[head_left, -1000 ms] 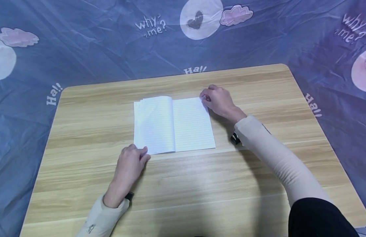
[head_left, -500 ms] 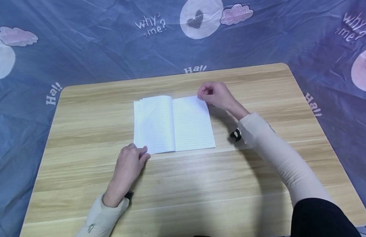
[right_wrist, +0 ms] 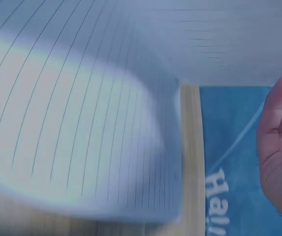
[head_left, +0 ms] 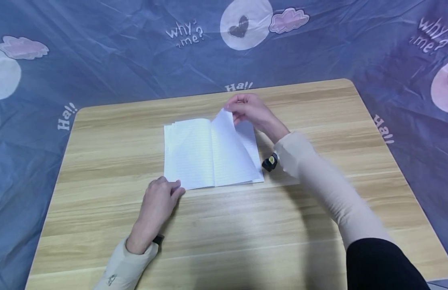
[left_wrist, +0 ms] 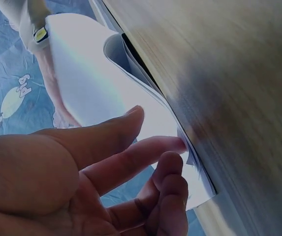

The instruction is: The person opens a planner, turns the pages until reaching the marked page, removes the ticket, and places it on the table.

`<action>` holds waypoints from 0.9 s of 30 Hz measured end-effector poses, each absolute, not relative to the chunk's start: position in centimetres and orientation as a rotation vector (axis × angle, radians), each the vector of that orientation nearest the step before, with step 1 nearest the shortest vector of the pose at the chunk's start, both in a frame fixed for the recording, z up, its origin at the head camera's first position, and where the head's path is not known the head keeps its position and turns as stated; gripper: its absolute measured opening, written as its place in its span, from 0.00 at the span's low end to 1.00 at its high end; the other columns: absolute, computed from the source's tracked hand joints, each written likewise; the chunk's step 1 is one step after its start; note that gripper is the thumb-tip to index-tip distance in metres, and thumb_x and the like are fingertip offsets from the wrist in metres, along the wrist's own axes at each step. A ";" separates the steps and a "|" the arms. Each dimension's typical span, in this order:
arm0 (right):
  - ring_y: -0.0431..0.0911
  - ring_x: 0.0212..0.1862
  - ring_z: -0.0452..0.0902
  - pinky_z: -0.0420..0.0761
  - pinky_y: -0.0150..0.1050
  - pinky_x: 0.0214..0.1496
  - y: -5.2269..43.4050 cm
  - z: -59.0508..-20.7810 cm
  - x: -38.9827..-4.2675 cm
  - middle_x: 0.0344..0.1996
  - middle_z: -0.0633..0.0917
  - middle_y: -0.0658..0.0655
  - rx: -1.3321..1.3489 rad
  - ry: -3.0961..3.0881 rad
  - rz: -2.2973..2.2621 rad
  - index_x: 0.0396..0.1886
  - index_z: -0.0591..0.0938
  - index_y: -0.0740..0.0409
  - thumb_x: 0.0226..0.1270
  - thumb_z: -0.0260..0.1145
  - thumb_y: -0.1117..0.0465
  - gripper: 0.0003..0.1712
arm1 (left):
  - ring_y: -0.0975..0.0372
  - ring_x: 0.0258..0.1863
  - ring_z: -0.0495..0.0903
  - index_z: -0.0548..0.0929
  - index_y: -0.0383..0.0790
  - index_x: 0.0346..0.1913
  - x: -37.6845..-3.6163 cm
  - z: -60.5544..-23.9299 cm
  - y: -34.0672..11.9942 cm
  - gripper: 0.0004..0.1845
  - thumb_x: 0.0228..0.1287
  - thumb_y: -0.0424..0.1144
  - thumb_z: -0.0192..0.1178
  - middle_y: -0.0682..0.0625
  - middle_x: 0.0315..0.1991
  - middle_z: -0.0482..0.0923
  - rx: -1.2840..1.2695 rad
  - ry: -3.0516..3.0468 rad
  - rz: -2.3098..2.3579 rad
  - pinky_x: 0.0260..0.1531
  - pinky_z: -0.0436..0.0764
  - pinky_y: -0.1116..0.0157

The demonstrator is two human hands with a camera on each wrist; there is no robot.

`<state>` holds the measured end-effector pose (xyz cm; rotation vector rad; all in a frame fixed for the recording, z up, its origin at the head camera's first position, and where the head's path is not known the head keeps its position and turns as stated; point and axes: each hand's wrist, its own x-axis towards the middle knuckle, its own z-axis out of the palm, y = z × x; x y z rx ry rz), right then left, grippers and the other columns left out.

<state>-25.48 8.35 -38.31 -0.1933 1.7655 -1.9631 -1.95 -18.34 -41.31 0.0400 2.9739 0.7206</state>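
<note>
An open notebook [head_left: 189, 155] with ruled white pages lies on the table in the head view. My right hand [head_left: 254, 112] pinches the top outer corner of a right-hand page [head_left: 229, 149], which bends up and leftward. Under it, part of the ruled page below [right_wrist: 81, 123] shows in the right wrist view. At the notebook's lower left corner rests my left hand [head_left: 156, 207]. In the left wrist view its thumb and index finger are extended apart by the notebook's edge, the other fingers curled; exact contact is hard to tell.
The notebook lies on a wood-grain table [head_left: 224, 237] with rounded corners. Behind it hangs a blue patterned cloth [head_left: 137, 52]. A small dark device [head_left: 270, 162] sits at the right wrist.
My right hand has moved left and slightly toward the far edge, lifting the page's top corner and curling it over. My left hand stays in place.
</note>
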 end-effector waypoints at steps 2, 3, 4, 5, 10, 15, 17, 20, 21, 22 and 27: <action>0.47 0.24 0.82 0.84 0.37 0.27 7.6 -38.4 -25.5 0.31 0.86 0.62 -0.155 1.700 -2.008 0.39 0.83 0.66 0.69 0.65 0.71 0.02 | 0.51 0.30 0.75 0.88 0.32 0.46 -2.0 -41.3 -18.3 0.14 0.63 0.38 0.71 0.39 0.34 0.82 0.023 2.969 0.735 0.34 0.73 0.54; 0.47 0.24 0.83 0.84 0.37 0.27 7.2 -38.4 -25.5 0.30 0.86 0.62 -0.131 1.665 -2.033 0.38 0.83 0.66 0.69 0.65 0.71 0.02 | 0.51 0.30 0.75 0.88 0.31 0.46 -2.0 -41.3 -18.3 0.14 0.63 0.39 0.70 0.40 0.33 0.82 0.010 2.963 0.747 0.34 0.73 0.54; 0.47 0.24 0.83 0.84 0.37 0.27 6.8 -38.4 -25.5 0.30 0.86 0.62 -0.110 1.633 -2.056 0.38 0.83 0.66 0.70 0.64 0.72 0.02 | 0.51 0.31 0.76 0.88 0.31 0.46 -2.0 -41.3 -18.2 0.15 0.64 0.40 0.70 0.40 0.32 0.82 -0.001 2.960 0.758 0.33 0.73 0.54; 0.47 0.24 0.83 0.84 0.37 0.27 6.5 -38.4 -25.5 0.29 0.86 0.62 -0.089 1.598 -2.080 0.37 0.83 0.66 0.70 0.64 0.72 0.03 | 0.50 0.31 0.77 0.88 0.31 0.46 -2.1 -41.3 -18.2 0.16 0.64 0.41 0.70 0.41 0.30 0.81 -0.012 2.958 0.766 0.33 0.73 0.54; 0.47 0.21 0.81 0.84 0.38 0.27 5.3 -38.4 -25.4 0.26 0.85 0.61 -0.016 1.444 -2.187 0.35 0.83 0.65 0.71 0.60 0.75 0.07 | 0.46 0.36 0.79 0.88 0.28 0.45 -2.1 -41.1 -17.9 0.19 0.65 0.45 0.69 0.40 0.29 0.80 -0.018 2.998 0.786 0.38 0.76 0.51; 0.48 0.21 0.81 0.85 0.41 0.30 4.9 -38.3 -25.2 0.24 0.84 0.62 0.028 1.392 -2.243 0.33 0.83 0.64 0.71 0.60 0.75 0.08 | 0.46 0.34 0.80 0.89 0.29 0.42 -2.0 -40.5 -17.3 0.18 0.65 0.44 0.69 0.41 0.29 0.81 0.052 3.149 0.801 0.41 0.77 0.49; 0.48 0.21 0.82 0.86 0.42 0.31 4.8 -38.3 -25.1 0.24 0.85 0.61 0.036 1.395 -2.251 0.33 0.83 0.64 0.71 0.60 0.75 0.08 | 0.48 0.30 0.78 0.89 0.29 0.40 -2.0 -40.0 -16.7 0.17 0.64 0.44 0.69 0.43 0.27 0.79 0.109 3.247 0.839 0.38 0.76 0.51; 0.48 0.21 0.82 0.86 0.42 0.32 4.7 -38.3 -25.0 0.24 0.85 0.61 0.041 1.400 -2.261 0.33 0.83 0.64 0.71 0.61 0.75 0.08 | 0.50 0.27 0.75 0.88 0.30 0.41 -2.1 -39.3 -15.4 0.17 0.64 0.45 0.69 0.45 0.25 0.77 0.285 3.382 0.993 0.35 0.76 0.53; 0.48 0.21 0.82 0.86 0.41 0.32 4.7 -38.3 -25.0 0.24 0.85 0.61 0.039 1.403 -2.263 0.33 0.83 0.64 0.71 0.61 0.75 0.08 | 0.51 0.28 0.75 0.87 0.30 0.43 -2.1 -39.1 -14.9 0.19 0.64 0.46 0.69 0.45 0.26 0.77 0.371 3.405 1.065 0.34 0.75 0.53; 0.48 0.21 0.82 0.86 0.41 0.31 4.7 -38.3 -25.0 0.24 0.85 0.61 0.039 1.403 -2.266 0.33 0.83 0.64 0.71 0.61 0.75 0.08 | 0.51 0.29 0.75 0.87 0.31 0.45 -2.1 -38.9 -14.3 0.20 0.65 0.48 0.68 0.46 0.27 0.77 0.469 3.418 1.126 0.34 0.75 0.54; 0.48 0.21 0.82 0.85 0.39 0.29 4.5 -38.2 -24.8 0.23 0.84 0.61 0.037 1.401 -2.285 0.33 0.83 0.64 0.71 0.61 0.75 0.07 | 0.52 0.34 0.76 0.81 0.32 0.58 -2.3 -39.0 -11.5 0.30 0.67 0.56 0.64 0.46 0.33 0.79 0.932 3.370 1.318 0.38 0.78 0.57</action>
